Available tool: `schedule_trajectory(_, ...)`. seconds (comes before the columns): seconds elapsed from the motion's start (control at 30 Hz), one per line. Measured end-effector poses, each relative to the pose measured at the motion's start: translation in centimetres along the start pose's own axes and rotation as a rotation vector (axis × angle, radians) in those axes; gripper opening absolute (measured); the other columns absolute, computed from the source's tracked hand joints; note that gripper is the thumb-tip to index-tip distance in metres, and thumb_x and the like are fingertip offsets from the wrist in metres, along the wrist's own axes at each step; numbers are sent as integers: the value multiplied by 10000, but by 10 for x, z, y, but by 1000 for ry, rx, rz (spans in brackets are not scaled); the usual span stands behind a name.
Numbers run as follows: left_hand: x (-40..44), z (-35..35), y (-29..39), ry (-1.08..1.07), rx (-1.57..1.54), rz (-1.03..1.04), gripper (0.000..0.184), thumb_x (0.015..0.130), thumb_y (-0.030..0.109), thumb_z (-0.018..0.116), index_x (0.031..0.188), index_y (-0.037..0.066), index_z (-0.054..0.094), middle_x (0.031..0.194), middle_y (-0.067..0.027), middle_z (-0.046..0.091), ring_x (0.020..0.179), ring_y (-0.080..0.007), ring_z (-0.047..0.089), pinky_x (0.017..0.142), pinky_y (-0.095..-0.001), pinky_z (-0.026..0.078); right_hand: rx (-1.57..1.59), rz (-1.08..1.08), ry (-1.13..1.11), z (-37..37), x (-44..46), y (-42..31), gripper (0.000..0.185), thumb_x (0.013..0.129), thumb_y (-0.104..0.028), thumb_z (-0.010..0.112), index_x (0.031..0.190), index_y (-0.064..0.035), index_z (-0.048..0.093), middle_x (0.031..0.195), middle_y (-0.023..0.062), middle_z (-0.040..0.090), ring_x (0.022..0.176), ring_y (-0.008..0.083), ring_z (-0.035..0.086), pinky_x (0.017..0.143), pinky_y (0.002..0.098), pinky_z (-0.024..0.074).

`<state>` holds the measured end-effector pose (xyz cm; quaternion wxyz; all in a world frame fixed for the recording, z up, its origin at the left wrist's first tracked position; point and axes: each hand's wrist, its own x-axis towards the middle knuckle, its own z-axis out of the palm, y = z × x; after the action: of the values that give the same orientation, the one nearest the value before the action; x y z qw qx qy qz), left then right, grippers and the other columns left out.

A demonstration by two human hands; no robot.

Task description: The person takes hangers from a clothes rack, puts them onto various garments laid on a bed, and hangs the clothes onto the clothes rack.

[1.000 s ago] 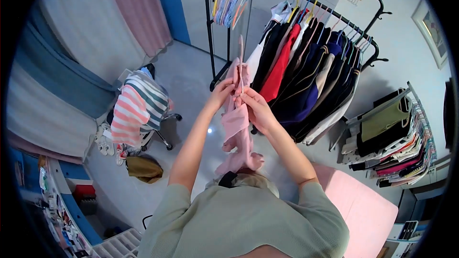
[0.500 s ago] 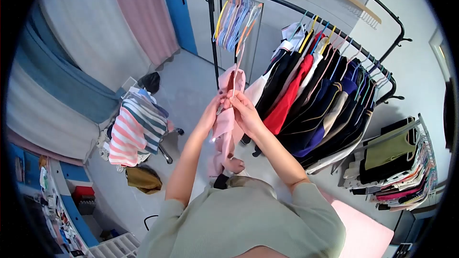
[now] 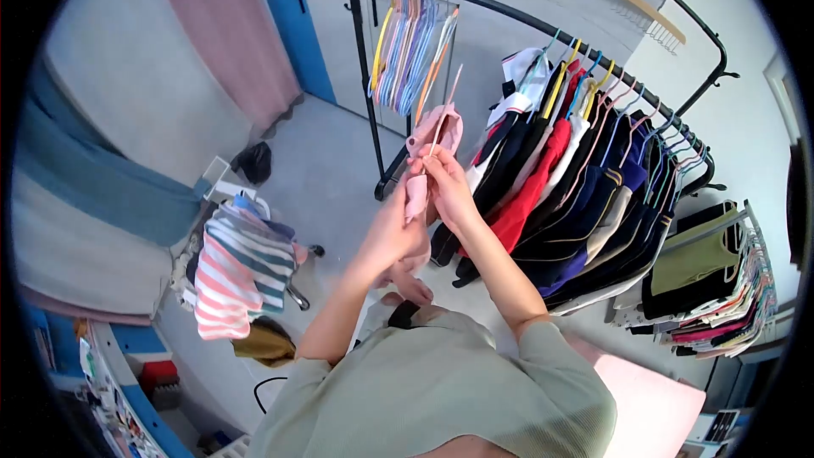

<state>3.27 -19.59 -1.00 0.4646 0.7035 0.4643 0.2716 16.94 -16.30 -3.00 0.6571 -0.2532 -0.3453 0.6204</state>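
Hanging in front of the body, a pink garment (image 3: 451, 125) was held between the two hands, which were kept close together. A slim pale hanger (image 3: 450, 95) was pinched between the thumb and fingers of the right hand (image 3: 451, 191). The left hand (image 3: 386, 229), blurred, was set against the lower folds; whether its fingers were closed could not be told. Beyond stood a black garment rail (image 3: 509, 11): at its left end, a cluster of bare hangers (image 3: 407, 51); further right, mostly dark clothes (image 3: 585, 225), with one red garment (image 3: 532, 182) among them. At far right, an olive-green garment (image 3: 699, 265) was hung on a lower rack. At left, striped cloth (image 3: 225, 276) was draped over a wheeled base; below it, a brown cloth (image 3: 264, 344) was seen on the floor. Window-side items: grey, blue and pink curtains (image 3: 212, 25).
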Motion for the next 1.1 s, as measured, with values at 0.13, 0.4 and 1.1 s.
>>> schedule_trajectory(0.13, 32, -5, -9, -50, 1, 249, 712, 799, 41, 451, 1415, 78, 94, 1210, -277, 469, 1029, -406, 531, 844, -416, 441, -126, -73, 96, -10, 29, -6, 129, 930, -107, 429, 1010, -36, 502, 823, 57, 575, 796, 135, 566, 727, 231, 467)
schedule_trajectory(0.4, 87, -10, -4, -165, -8, 338, 745, 769, -52, 424, 1421, 65, 83, 1282, -250, 420, 1180, -320, 463, 951, -341, 380, -352, -207, 250, -23, 66, -29, 223, 925, -118, 442, 1099, -1, 516, 836, 50, 596, 772, 118, 577, 706, 224, 473)
schedule_trajectory(1.1, 203, 63, 33, -80, 26, 531, 767, 706, -79, 433, 1399, 55, 134, 1144, -303, 477, 933, -468, 523, 797, -475, 436, -393, -350, 371, -87, 126, -119, 314, 893, -87, 460, 1188, 7, 515, 849, 38, 615, 801, 75, 540, 727, 183, 414)
